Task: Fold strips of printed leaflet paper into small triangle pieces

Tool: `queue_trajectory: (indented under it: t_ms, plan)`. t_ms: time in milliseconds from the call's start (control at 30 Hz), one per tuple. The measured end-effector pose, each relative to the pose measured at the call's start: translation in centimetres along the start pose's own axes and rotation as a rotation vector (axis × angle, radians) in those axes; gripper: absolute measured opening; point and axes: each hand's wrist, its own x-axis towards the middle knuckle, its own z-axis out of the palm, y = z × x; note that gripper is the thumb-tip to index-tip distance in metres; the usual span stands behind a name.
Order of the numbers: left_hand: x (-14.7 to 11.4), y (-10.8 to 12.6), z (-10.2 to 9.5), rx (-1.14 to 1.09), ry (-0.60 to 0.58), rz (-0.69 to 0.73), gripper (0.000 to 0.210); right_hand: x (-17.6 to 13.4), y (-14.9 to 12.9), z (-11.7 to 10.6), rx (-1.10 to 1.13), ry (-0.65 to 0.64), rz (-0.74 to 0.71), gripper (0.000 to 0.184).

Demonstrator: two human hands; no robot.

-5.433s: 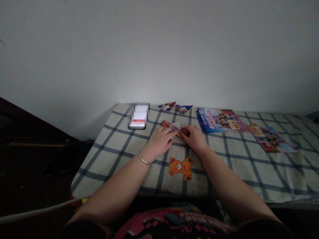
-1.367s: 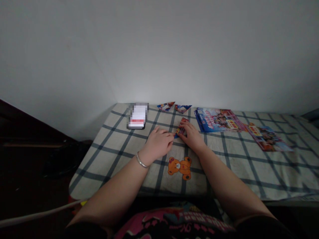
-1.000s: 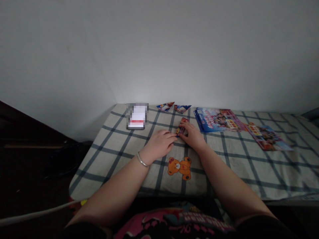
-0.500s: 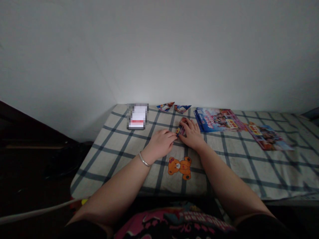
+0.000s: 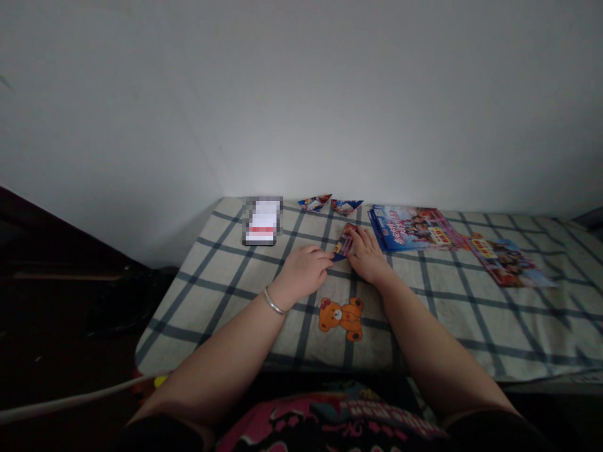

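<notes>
On the checked cloth, a small piece of folded glossy printed paper [image 5: 342, 245] lies between my hands, its blue corner pointing left. The fingers of my left hand [image 5: 305, 269] are held together, and their tips hold that left corner down. My right hand [image 5: 367, 256] lies palm down over the right part of the paper, fingers stretched out across it and hiding some of it. Behind them, against the wall, stand two folded paper pieces, one on the left [image 5: 315, 203] and one on the right [image 5: 347, 206].
A phone [image 5: 262, 221] with a blurred screen lies at the back left. To the right is a stack of printed leaflets [image 5: 409, 227], with another leaflet [image 5: 511, 260] beside it. A bear picture [image 5: 342, 319] is on the cloth [image 5: 226, 295] near me. The wall [image 5: 301, 100] borders the back.
My right hand has shifted slightly to the right on the folded paper, and its thumb has drawn back, showing more of the blue edge. My left hand stays at the corner.
</notes>
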Motion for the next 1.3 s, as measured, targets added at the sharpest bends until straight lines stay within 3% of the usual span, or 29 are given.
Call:
queue_trajectory:
  t_ms: [200,533,700,833,900,1067,1300]
  plan:
    - [0.0,-0.3,0.3,-0.033,0.021,0.002,0.028,0.0,0.0,-0.6,-0.02,0.051,-0.025,0.061]
    - [0.2,0.6,0.4,0.024,0.081,-0.108,0.006,0.1,-1.3,-2.5,0.074,0.032,-0.048,0.061]
    - [0.0,-0.1,0.9,0.026,0.123,-0.207,0.011,0.0,-1.7,-2.4,0.163,0.011,-0.096,0.06]
    - [-0.3,-0.4,1.5,0.057,0.226,-0.285,0.032,0.1,-1.8,-2.5,0.13,-0.003,-0.121,0.057]
    - [-0.4,-0.5,1.7,0.058,0.224,-0.282,0.036,0.1,-1.9,-2.5,0.128,-0.006,-0.13,0.057]
    - [-0.2,-1.4,2.0,-0.038,0.17,-0.259,0.03,0.2,-1.8,-2.4,0.195,-0.009,-0.158,0.063]
    - [0.5,-2.1,1.9,-0.264,0.24,-0.333,0.021,-0.2,-1.9,-2.4,0.396,0.061,-0.147,0.076]
